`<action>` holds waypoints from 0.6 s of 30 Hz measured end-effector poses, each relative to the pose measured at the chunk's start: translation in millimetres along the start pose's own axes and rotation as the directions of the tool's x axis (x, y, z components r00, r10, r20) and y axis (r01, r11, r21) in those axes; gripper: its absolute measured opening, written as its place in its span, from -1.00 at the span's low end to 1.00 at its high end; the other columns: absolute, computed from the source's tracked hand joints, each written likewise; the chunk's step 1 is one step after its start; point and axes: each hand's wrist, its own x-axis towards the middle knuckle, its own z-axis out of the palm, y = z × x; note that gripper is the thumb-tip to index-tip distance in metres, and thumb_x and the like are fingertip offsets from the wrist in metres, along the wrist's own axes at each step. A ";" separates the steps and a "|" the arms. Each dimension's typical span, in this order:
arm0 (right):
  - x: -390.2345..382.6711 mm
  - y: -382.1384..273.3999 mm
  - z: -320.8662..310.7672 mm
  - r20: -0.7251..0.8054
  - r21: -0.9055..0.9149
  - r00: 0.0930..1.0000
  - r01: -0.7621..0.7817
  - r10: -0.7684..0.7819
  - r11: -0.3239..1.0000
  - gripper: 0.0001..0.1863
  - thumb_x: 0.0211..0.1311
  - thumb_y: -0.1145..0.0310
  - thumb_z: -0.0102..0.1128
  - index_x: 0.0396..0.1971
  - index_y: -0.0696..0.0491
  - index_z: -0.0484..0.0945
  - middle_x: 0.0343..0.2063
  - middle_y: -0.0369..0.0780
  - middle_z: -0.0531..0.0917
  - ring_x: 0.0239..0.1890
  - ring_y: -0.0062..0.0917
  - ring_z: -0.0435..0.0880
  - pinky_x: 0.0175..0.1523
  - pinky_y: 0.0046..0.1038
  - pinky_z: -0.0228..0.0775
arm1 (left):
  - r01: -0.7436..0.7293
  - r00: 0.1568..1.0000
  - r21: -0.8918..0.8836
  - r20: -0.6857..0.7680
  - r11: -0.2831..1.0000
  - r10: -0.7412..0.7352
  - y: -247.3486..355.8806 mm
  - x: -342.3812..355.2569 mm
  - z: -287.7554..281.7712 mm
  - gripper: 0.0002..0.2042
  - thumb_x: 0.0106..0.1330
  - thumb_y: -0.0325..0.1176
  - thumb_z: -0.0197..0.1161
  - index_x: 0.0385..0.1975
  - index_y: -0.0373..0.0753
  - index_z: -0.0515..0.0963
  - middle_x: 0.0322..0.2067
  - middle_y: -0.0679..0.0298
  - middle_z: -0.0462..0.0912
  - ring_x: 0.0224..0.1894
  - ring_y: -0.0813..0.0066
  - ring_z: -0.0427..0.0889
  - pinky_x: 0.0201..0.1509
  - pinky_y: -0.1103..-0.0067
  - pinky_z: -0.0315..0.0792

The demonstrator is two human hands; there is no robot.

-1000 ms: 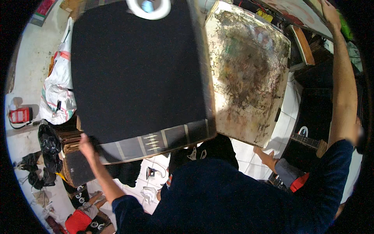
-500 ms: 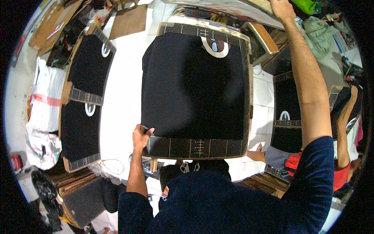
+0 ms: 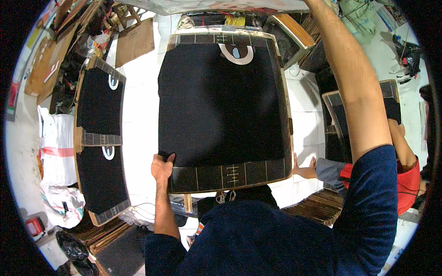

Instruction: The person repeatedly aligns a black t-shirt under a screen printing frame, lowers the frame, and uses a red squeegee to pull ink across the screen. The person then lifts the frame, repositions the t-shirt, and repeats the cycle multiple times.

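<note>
A black cloth [image 3: 216, 115] lies flat over a dark board [image 3: 246, 175] marked with thin pale lines. Near its far edge the cloth carries a print [image 3: 237, 55] of a white arc around brown and light blue. My left hand [image 3: 162, 167] is at the near left corner, thumb and fingers closed on the cloth's edge. My right forearm [image 3: 338, 60] stretches far forward along the right side and leaves the picture at the top edge, beside a pale panel [image 3: 207, 6]. The right hand itself is out of sight.
To the left stands another long board with black printed cloths [image 3: 99, 179]. A white wrapped stack [image 3: 57, 138] is beyond it. On the right a co-worker in red [image 3: 407, 188] sits by a similar board [image 3: 389, 89]. Stacked boards [image 3: 317, 207] lie at lower right.
My view has shifted, and the board sits slightly further left. My right hand has passed out of the top edge, where the pale panel reaches lower. The left hand keeps its corner.
</note>
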 end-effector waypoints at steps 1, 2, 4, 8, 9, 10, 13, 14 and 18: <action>1.1 -0.8 -1.0 0.007 0.008 1.000 -0.006 0.005 1.000 -0.49 0.26 -0.11 0.06 -0.04 -0.09 0.76 -0.02 -0.02 0.74 0.07 -0.07 0.70 0.20 -0.12 0.51 | 0.010 1.000 0.014 0.006 1.000 -0.010 2.2 1.9 -0.7 -0.40 0.10 0.07 0.57 -0.20 -0.39 0.56 -0.25 -0.07 0.74 -0.11 -0.10 0.74 0.00 0.19 0.57; 2.5 -1.6 -2.2 0.014 0.015 1.000 -0.011 0.010 1.000 -0.49 0.26 -0.11 0.06 -0.03 -0.09 0.76 -0.01 -0.03 0.74 0.08 -0.07 0.70 0.20 -0.12 0.51 | 0.005 1.000 0.016 -0.004 1.000 -0.005 4.0 3.2 -1.5 -0.40 0.09 0.07 0.57 -0.18 -0.39 0.55 -0.24 -0.07 0.75 -0.10 -0.10 0.74 0.01 0.19 0.57; 4.0 -2.3 -4.4 0.017 0.024 1.000 -0.003 0.003 1.000 -0.47 0.26 -0.13 0.06 -0.02 -0.09 0.75 0.01 -0.04 0.73 0.09 -0.07 0.70 0.20 -0.11 0.51 | 0.003 1.000 0.012 -0.001 1.000 -0.003 7.0 5.2 -2.8 -0.38 0.09 0.06 0.57 -0.14 -0.39 0.52 -0.24 -0.07 0.74 -0.11 -0.09 0.74 0.01 0.20 0.57; 6.2 -2.3 -7.2 0.026 0.026 0.999 0.023 -0.024 0.999 -0.44 0.29 -0.20 0.07 -0.04 -0.07 0.75 0.00 -0.02 0.73 0.09 -0.06 0.69 0.19 -0.10 0.50 | -0.003 1.000 -0.009 0.003 1.000 0.003 12.1 6.6 -5.3 -0.34 0.09 0.04 0.58 -0.07 -0.40 0.46 -0.24 -0.05 0.74 -0.10 -0.08 0.74 0.02 0.20 0.57; 6.9 -2.6 -7.1 0.024 0.034 1.000 0.011 -0.011 0.999 -0.44 0.29 -0.20 0.07 -0.05 -0.07 0.76 0.00 -0.01 0.74 0.09 -0.05 0.69 0.19 -0.10 0.50 | -0.015 1.000 -0.008 -0.001 1.000 0.015 13.1 7.0 -5.6 -0.34 0.09 0.04 0.58 -0.07 -0.40 0.46 -0.23 -0.05 0.74 -0.10 -0.07 0.74 0.02 0.21 0.57; 7.4 -2.4 -7.6 0.022 0.042 1.000 -0.002 0.001 0.999 -0.43 0.29 -0.21 0.08 -0.06 -0.06 0.76 -0.01 0.00 0.74 0.08 -0.05 0.70 0.19 -0.10 0.50 | -0.007 1.000 0.002 0.002 1.000 0.007 14.2 7.9 -5.5 -0.34 0.09 0.03 0.58 -0.07 -0.40 0.46 -0.23 -0.05 0.74 -0.10 -0.07 0.74 0.03 0.21 0.57; 9.1 -2.9 -7.7 0.019 0.047 1.000 0.006 -0.007 0.999 -0.41 0.27 -0.24 0.08 -0.09 -0.05 0.77 -0.03 0.02 0.74 0.07 -0.05 0.70 0.19 -0.10 0.50 | 0.000 1.000 -0.015 0.001 1.000 0.000 14.8 11.8 -2.3 -0.34 0.09 0.02 0.57 -0.06 -0.40 0.45 -0.21 -0.06 0.75 -0.08 -0.06 0.75 0.05 0.22 0.57; 9.7 -3.2 -7.6 0.020 0.045 1.000 0.016 -0.017 0.999 -0.40 0.27 -0.25 0.08 -0.09 -0.04 0.77 -0.04 0.03 0.74 0.07 -0.05 0.70 0.18 -0.10 0.50 | -0.004 1.000 -0.033 -0.005 0.999 0.004 14.0 13.2 -0.3 -0.34 0.10 0.02 0.57 -0.05 -0.40 0.45 -0.21 -0.06 0.75 -0.07 -0.06 0.75 0.06 0.23 0.57; 11.9 -4.0 -8.4 0.026 0.049 0.999 -0.022 0.021 0.999 -0.36 0.23 -0.28 0.09 -0.10 0.00 0.77 -0.04 0.02 0.75 0.08 -0.05 0.70 0.18 -0.11 0.51 | -0.020 1.000 -0.019 0.013 1.000 0.020 6.7 18.7 6.5 -0.35 0.11 0.01 0.56 -0.03 -0.39 0.45 -0.16 -0.06 0.75 -0.04 -0.06 0.74 0.08 0.24 0.57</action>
